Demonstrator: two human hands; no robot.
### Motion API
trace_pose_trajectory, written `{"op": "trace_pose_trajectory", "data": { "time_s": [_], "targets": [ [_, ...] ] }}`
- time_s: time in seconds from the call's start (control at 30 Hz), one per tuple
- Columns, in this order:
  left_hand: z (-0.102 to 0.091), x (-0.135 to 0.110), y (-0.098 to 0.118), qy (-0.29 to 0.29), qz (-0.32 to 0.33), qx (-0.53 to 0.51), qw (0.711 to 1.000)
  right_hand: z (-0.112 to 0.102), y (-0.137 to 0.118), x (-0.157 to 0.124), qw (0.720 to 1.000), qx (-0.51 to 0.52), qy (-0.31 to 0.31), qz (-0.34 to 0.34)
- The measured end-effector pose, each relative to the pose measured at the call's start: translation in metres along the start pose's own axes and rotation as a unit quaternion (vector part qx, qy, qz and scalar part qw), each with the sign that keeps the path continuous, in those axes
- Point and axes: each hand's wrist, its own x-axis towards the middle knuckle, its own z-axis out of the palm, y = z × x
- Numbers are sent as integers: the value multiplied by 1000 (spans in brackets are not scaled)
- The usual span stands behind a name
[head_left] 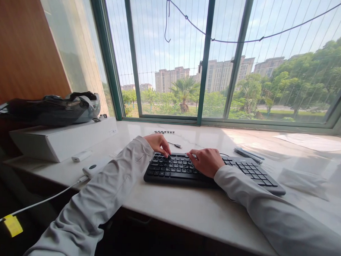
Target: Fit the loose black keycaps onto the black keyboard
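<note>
A black keyboard (185, 175) lies on the pale marble-like sill, its key area showing uneven keys. At its upper left, my left hand (158, 143) is closed in a pinch, thumb and forefinger meeting on a small dark keycap (168, 156) at the top rows. My right hand (207, 161) lies over the keyboard's middle, thumb and forefinger pointing left and gripping near its back edge; its other fingers are partly hidden. Behind the keyboard, several small black keycaps (164, 132) stand in a row. A cable with a USB plug (177, 145) lies between them and the keyboard.
On the left, a white box (66, 137) carries a dark bag-like item (53, 108). A white device (93, 168) with a cable sits near my left sleeve. To the right are dark pens or tools (248, 154), a clear plastic bag (304, 182) and paper (312, 141).
</note>
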Motion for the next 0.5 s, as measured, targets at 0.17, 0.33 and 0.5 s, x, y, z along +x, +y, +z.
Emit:
{"op": "trace_pose_trajectory", "data": {
  "time_s": [0.17,0.33,0.5],
  "targets": [
    [3,1,-1,26,-4,2,1000,0,0,0,1000,8,6,-3],
    [4,1,-1,42,-23,49,998,-1,-1,-1,1000,3,10,-11],
    [5,1,5,54,-46,96,993,1,-2,0,1000,4,7,-14]
  ]
}}
